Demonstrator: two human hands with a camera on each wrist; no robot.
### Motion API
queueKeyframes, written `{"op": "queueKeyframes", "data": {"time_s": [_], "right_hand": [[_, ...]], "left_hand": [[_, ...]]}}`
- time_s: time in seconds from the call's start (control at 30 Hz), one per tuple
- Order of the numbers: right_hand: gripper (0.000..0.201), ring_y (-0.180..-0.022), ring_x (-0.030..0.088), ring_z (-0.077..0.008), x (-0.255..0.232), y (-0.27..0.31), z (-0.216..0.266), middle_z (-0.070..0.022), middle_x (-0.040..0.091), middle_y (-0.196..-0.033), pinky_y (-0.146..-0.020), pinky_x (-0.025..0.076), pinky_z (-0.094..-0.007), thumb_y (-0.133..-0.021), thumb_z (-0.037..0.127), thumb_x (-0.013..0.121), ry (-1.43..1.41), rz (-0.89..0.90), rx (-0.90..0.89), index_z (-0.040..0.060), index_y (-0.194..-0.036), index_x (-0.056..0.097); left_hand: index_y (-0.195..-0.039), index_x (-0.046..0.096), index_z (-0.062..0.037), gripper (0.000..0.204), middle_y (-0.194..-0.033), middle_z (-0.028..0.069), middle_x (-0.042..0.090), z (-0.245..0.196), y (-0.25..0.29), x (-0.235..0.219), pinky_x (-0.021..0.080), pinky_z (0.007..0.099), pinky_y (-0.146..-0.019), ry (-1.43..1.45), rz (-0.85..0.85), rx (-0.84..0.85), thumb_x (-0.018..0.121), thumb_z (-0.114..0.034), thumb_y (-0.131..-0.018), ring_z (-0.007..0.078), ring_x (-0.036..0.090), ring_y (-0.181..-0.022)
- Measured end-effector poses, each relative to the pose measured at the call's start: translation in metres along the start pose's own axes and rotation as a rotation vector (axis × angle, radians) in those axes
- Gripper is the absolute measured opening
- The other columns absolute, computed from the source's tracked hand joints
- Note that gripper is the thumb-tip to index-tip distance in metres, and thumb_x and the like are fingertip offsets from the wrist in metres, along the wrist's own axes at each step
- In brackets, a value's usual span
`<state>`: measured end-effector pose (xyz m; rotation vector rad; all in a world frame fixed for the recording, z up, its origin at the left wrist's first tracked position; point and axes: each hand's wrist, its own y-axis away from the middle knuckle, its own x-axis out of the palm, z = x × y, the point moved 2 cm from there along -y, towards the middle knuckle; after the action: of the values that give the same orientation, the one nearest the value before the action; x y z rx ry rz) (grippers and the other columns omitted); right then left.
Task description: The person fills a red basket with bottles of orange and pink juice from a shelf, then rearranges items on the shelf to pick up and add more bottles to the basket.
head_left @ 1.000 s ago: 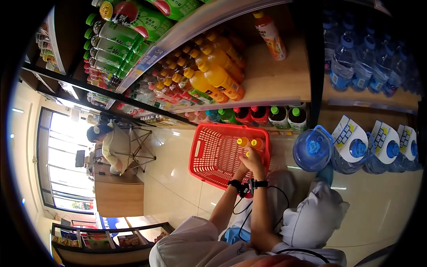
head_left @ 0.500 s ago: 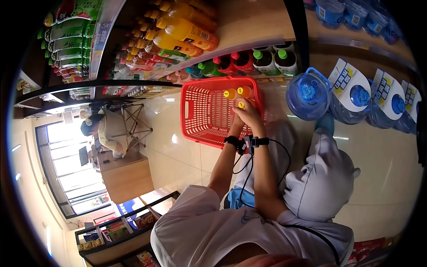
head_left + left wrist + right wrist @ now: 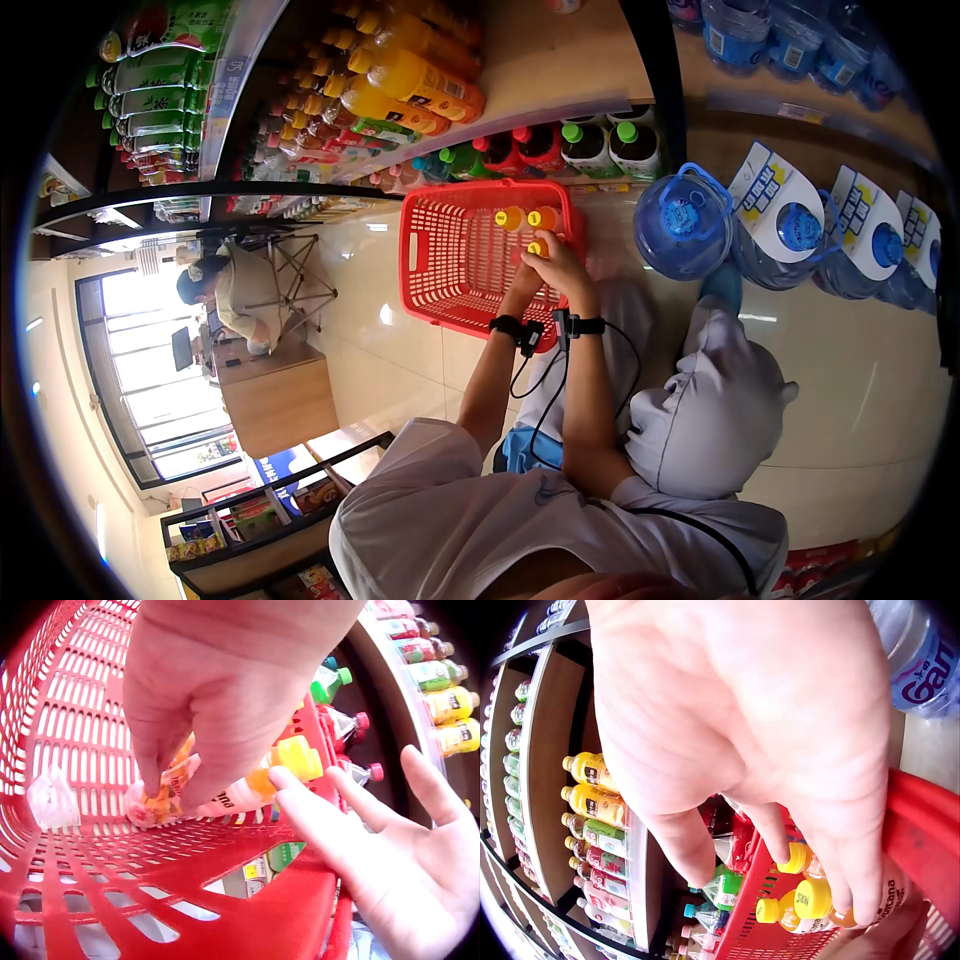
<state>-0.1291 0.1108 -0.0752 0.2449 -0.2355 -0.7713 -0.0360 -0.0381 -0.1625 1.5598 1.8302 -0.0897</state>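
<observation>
Three orange bottles with yellow caps are in the red basket (image 3: 412, 287). My left hand (image 3: 522, 287) (image 3: 232, 690) reaches down inside and holds the lower part of one bottle (image 3: 238, 796), which lies tilted in the left wrist view. Over this bottle's upper end is my right hand (image 3: 563, 272) (image 3: 742, 712), its fingers extended beside the cap (image 3: 537, 248) (image 3: 813, 898) and its thumb spread away. Two other caps (image 3: 509, 218) (image 3: 543, 218) show just beyond the hands. Whether the right fingertips touch the bottle is hard to tell.
Shelves of drinks (image 3: 420, 85) run behind the basket, with dark bottles (image 3: 585, 150) on the lowest level. Large blue water jugs (image 3: 683, 228) stand to the right. A person (image 3: 235, 290) sits at a wooden counter (image 3: 280, 400) on the left. A pale crumpled bag (image 3: 54, 801) lies in the basket.
The head view has shifted, so the basket and hands sit higher in it. The held bottle's cap shows more beside my right hand than one second ago, and my wrists are slightly farther apart.
</observation>
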Motion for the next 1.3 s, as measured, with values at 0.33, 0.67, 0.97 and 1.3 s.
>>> {"op": "queueKeyframes", "data": {"time_s": [0.33,0.67,0.97,1.3], "right_hand": [[0.038,-0.078,0.068,-0.0238,-0.025,-0.012,0.117,-0.0166,0.069,-0.094,-0.069,0.052,-0.0365,-0.091,0.025,0.070,0.141,-0.125,-0.349,-0.0027,-0.115,0.059],[0.051,-0.099,0.066,-0.0291,-0.132,-0.081,0.253,-0.0217,0.062,-0.122,-0.085,0.053,-0.0381,-0.091,0.022,0.067,0.089,-0.839,-0.734,0.0009,-0.135,0.050],[0.041,-0.110,0.063,-0.0402,-0.174,-0.136,0.319,-0.0234,0.067,-0.115,-0.091,0.051,-0.0448,-0.089,0.033,0.067,0.161,-0.955,-0.668,0.0016,-0.116,0.067],[0.034,-0.100,0.060,-0.0398,-0.102,-0.020,0.317,-0.0198,0.060,-0.113,-0.085,0.051,-0.0465,-0.085,0.013,0.064,0.116,-0.777,-1.032,0.0052,-0.118,0.062]], "left_hand": [[-0.128,0.056,0.0011,0.030,-0.114,0.0110,0.066,-0.231,0.041,-0.112,0.050,0.0306,-0.090,0.244,-0.249,0.155,0.050,-0.009,-0.101,0.0164,0.063,-0.106],[-0.137,0.048,0.0000,0.045,-0.127,0.0138,0.061,-0.413,-0.077,-0.145,0.048,0.0337,-0.096,0.774,-0.138,0.415,0.051,-0.030,-0.103,0.0213,0.060,-0.113],[-0.132,0.051,-0.0017,0.046,-0.124,0.0121,0.059,-0.458,-0.195,-0.159,0.043,0.0360,-0.104,0.839,-0.042,0.488,0.048,-0.038,-0.104,0.0242,0.056,-0.116],[-0.139,0.047,-0.0014,0.041,-0.118,0.0077,0.060,-0.429,-0.028,-0.143,0.048,0.0266,-0.090,0.571,-0.410,0.622,0.044,-0.027,-0.107,0.0137,0.058,-0.105]]}}
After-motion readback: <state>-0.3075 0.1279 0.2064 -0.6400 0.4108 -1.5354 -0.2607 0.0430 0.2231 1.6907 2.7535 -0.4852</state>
